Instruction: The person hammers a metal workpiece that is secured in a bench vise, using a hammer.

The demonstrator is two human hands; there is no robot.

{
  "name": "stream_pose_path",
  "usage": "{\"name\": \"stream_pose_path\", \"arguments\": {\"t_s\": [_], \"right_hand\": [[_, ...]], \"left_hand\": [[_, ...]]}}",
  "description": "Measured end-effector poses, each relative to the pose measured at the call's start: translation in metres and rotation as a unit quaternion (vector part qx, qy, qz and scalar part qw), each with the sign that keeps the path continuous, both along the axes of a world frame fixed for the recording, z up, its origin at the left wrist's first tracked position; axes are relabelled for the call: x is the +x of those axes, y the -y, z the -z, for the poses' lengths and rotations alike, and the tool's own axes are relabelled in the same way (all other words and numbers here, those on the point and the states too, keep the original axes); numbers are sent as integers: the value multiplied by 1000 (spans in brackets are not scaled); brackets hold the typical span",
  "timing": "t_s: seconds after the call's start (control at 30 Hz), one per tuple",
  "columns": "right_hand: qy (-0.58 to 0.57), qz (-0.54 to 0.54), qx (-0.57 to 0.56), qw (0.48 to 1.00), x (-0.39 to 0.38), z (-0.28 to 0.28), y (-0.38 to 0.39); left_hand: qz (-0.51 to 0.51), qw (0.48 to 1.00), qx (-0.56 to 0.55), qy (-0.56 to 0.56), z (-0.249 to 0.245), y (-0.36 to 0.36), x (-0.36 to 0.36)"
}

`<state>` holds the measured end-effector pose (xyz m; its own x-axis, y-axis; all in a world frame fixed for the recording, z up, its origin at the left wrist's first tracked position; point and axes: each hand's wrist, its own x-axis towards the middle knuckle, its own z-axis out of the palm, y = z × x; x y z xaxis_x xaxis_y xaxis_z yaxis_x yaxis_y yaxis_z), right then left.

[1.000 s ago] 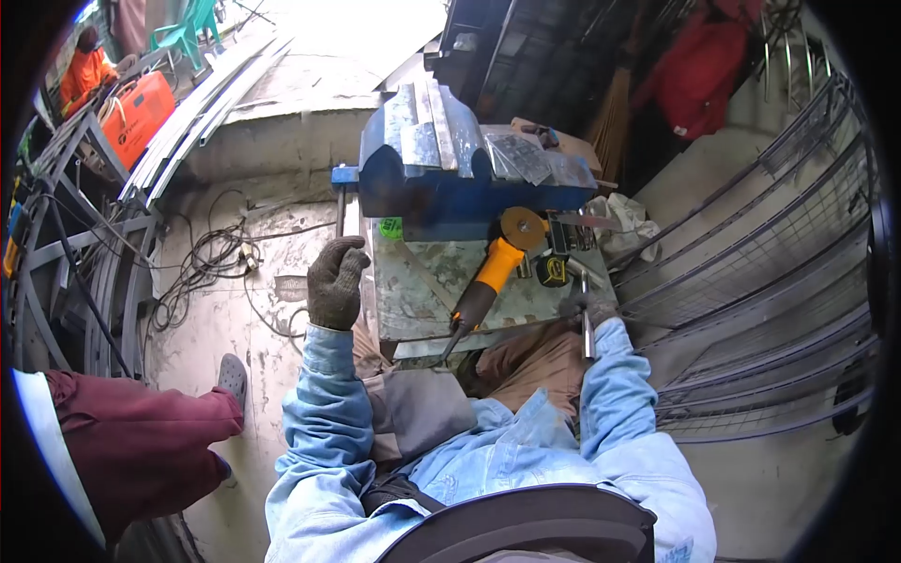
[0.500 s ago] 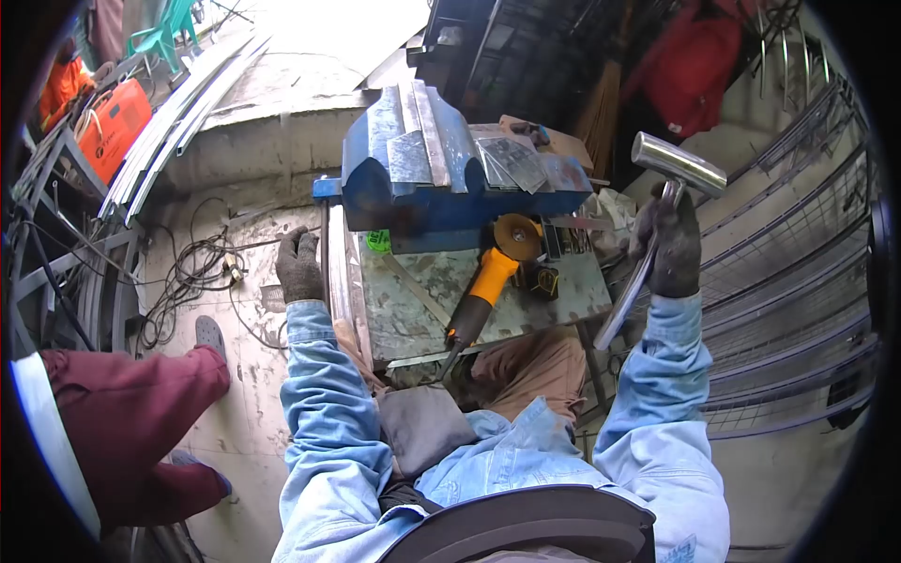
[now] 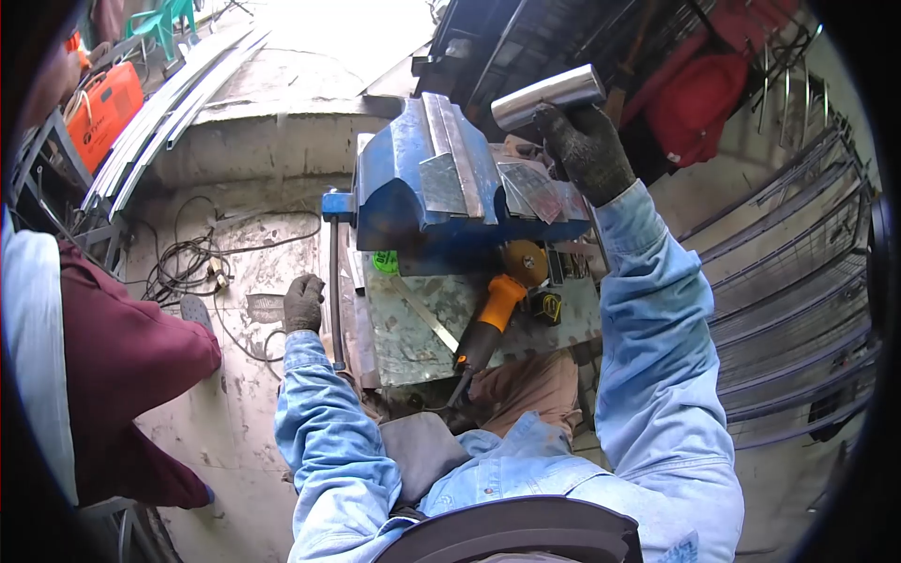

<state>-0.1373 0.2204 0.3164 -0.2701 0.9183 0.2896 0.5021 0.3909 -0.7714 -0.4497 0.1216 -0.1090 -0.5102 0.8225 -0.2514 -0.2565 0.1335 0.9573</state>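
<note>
My right hand [image 3: 589, 150], in a dark glove, grips a hammer raised over the right side of the blue bench vise [image 3: 389, 174]. The shiny cylindrical hammer head [image 3: 549, 97] shows above my fingers; most of the handle is hidden. A long metal bar [image 3: 452, 150] and a small sheet metal piece [image 3: 446, 188] sit at the vise jaws. My gloved left hand [image 3: 304, 302] has its fingers curled, just left of the vise's handle bar [image 3: 337, 291] and apart from it. More sheet metal pieces [image 3: 533, 192] lie on the vise's right part.
An orange angle grinder [image 3: 496, 305] and a tape measure [image 3: 545, 307] lie on the worn metal table [image 3: 399, 352]. A person in maroon trousers [image 3: 122, 338] stands at left. Cables [image 3: 183, 263] coil on the floor; metal grilles [image 3: 798, 310] lean at right.
My right hand has swung the hammer up and left, from the right side to above the vise. My left hand has shifted slightly down; the person at left has moved.
</note>
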Motion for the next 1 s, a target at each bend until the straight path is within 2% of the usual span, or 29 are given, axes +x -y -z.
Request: {"name": "stream_pose_path", "arguments": {"t_s": [0.07,0.13,0.17,0.2,0.27,0.33,0.4,0.47,0.5,0.53,0.6,0.67,0.73,0.77,0.8,0.83,0.87,0.9,0.93,0.97,1.0], "right_hand": [[14,-11,-24,1000,-15,8,-3],[33,-33,-66,997,-25,16,-6],[118,-96,-25,988,-15,41,-31],[291,-78,28,953,-23,38,-26],[178,-85,-29,980,-26,29,-32],[95,-108,-34,989,-26,10,-36],[76,-96,-17,992,-26,11,-47],[148,-99,-7,984,-31,18,-43],[234,-116,16,965,-39,27,-41],[355,-63,24,933,-39,28,-34],[175,-123,29,976,-40,19,-39],[80,-61,-26,995,-44,-4,-28],[40,-82,-31,995,-44,8,-37],[158,-125,93,975,-35,36,-59],[271,-164,213,924,-43,44,-58],[332,-133,187,915,-37,41,-54],[335,-135,190,913,-46,15,-43],[247,-84,34,965,-55,-5,-34],[145,-22,-131,980,-53,-11,-27],[142,-121,5,982,-37,25,-68],[330,-185,219,899,-30,40,-73]], "left_hand": [[23,997,-12,-78,1,1,-3],[13,998,-10,-57,-2,2,-4],[3,999,-4,-38,-5,1,-4],[0,999,-2,-37,-7,0,-4],[7,998,-20,-67,-10,2,0],[13,997,-16,-81,-14,7,1],[16,996,-28,-84,-17,5,0],[10,997,-16,-72,-12,2,4],[19,996,-11,-91,-18,2,7],[27,993,-5,-112,-24,0,8],[26,992,-4,-119,-28,-1,12],[46,987,-9,-155,-30,2,10],[31,988,2,-154,-39,0,12],[30,988,-19,-153,-41,-1,13],[29,987,-40,-152,-42,-1,14],[37,982,-50,-176,-23,-7,11],[34,983,-48,-173,-9,-16,10],[43,984,-50,-163,3,-19,7],[62,984,-57,-159,10,-13,5],[67,980,-71,-173,-6,-9,6],[65,981,-66,-173,-2,-12,5]]}}
